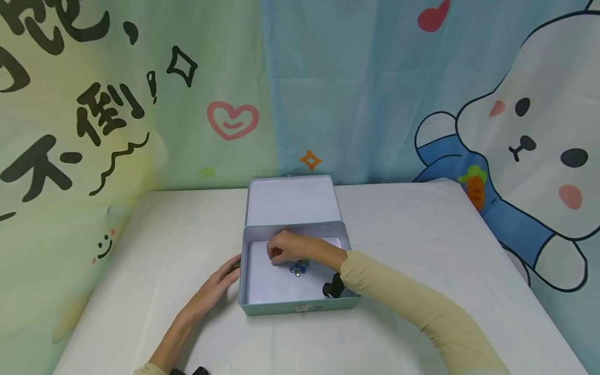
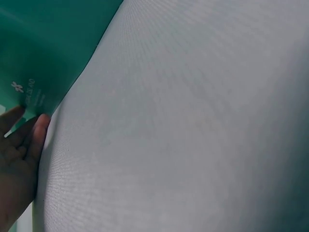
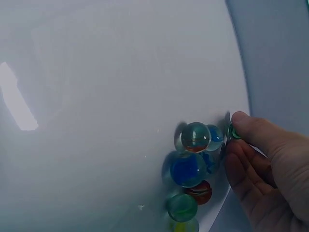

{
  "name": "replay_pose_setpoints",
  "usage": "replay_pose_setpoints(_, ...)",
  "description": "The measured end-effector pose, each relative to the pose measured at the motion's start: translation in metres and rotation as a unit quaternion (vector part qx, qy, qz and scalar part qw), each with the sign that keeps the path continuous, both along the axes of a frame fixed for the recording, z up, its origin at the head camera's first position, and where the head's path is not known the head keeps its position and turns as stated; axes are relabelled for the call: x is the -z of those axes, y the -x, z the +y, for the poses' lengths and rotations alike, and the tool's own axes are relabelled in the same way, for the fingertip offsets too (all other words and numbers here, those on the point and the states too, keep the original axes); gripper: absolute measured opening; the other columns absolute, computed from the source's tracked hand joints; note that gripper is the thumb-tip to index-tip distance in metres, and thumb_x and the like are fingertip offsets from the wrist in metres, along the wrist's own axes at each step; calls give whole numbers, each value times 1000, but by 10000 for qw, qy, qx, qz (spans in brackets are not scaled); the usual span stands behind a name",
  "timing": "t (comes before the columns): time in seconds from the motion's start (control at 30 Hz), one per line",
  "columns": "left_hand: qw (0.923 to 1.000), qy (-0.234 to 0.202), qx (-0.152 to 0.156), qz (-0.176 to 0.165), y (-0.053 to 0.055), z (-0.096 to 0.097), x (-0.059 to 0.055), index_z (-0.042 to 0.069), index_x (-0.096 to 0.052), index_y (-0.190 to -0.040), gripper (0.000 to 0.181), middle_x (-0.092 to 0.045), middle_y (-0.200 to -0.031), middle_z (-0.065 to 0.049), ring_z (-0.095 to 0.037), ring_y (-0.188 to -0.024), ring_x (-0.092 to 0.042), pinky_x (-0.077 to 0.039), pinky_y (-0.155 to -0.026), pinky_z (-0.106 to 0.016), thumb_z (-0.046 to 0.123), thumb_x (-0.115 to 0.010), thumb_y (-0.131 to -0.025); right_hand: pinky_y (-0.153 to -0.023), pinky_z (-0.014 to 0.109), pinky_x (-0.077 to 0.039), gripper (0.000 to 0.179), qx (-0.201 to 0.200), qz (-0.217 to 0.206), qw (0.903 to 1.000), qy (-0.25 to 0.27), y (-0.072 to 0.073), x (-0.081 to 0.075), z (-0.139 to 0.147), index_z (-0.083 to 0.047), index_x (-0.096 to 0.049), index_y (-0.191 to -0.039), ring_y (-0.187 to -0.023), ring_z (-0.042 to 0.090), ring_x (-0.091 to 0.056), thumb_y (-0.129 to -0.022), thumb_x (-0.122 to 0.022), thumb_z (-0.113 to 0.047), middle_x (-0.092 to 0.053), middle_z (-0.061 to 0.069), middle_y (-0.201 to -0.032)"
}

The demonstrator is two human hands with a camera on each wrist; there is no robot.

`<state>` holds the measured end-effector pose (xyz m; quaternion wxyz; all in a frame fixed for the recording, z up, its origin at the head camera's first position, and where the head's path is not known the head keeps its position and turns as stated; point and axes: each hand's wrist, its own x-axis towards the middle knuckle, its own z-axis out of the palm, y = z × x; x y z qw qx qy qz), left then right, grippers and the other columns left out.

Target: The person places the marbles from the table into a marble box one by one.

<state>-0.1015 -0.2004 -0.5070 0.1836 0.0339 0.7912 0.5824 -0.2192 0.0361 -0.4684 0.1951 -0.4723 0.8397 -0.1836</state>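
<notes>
An open green tin box (image 1: 300, 308) with a pale inside stands on the white table, its hinged lid (image 1: 292, 200) tipped back. My right hand (image 1: 290, 247) reaches inside. In the right wrist view its thumb and fingers pinch a green glass marble (image 3: 233, 131) near the inner wall. Beside it lies a cluster of glass marbles: a blue marble (image 3: 187, 170), a red marble (image 3: 199, 192), a green marble (image 3: 182, 208) and several others. My left hand (image 1: 220, 281) touches the left outer wall with straight fingers; the left wrist view shows them against the green side (image 2: 48, 53).
A black wrist device (image 1: 334, 286) sits below my right wrist, over the box's front right corner. White cloth (image 1: 187, 224) covers the table around the box. A printed curtain (image 1: 319, 94) hangs behind and along the sides.
</notes>
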Motion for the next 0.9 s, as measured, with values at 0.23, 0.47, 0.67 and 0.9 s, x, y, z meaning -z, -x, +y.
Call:
replay_pose_setpoints(0.23,10000,40,57,67,0,-1,0,16,-28,-153,57,-41,-152,-13,-36,-145,-31,-17,-117,-63,41,-40,-103,-66,12,-44,6,81,-88,9999,-68,1,2,-2,-8,-69,-88,-72,3,-53,-88,-71,-14,-68,2,-83)
replay_pose_setpoints(0.47,9997,-109,178,95,2,1,1,13,-28,-153,57,-41,-152,-15,-37,-145,-31,-16,-118,-63,38,-40,-103,-65,11,-43,9,101,39,9998,-182,-1,3,1,-9,-68,-89,-71,2,-53,-88,-71,-18,-68,1,-83)
replay_pose_setpoints(0.67,9991,-134,361,146,7,-1,0,14,-29,-153,55,-38,-154,-14,-37,-145,-31,-18,-117,-63,37,-39,-104,-68,16,-43,14,66,166,9998,-34,-3,-17,9,-7,-69,-98,-73,6,-52,-92,-66,-20,-67,3,-84)
replay_pose_setpoints(0.9,9954,-443,626,573,6,-17,-7,13,-8,-157,55,-14,-163,-17,-38,-141,-37,-31,-116,-31,35,-18,-107,-71,15,-47,15,442,261,9954,812,-13,-57,45,-8,-70,-102,-78,6,-55,-96,-61,-18,-67,1,-91)
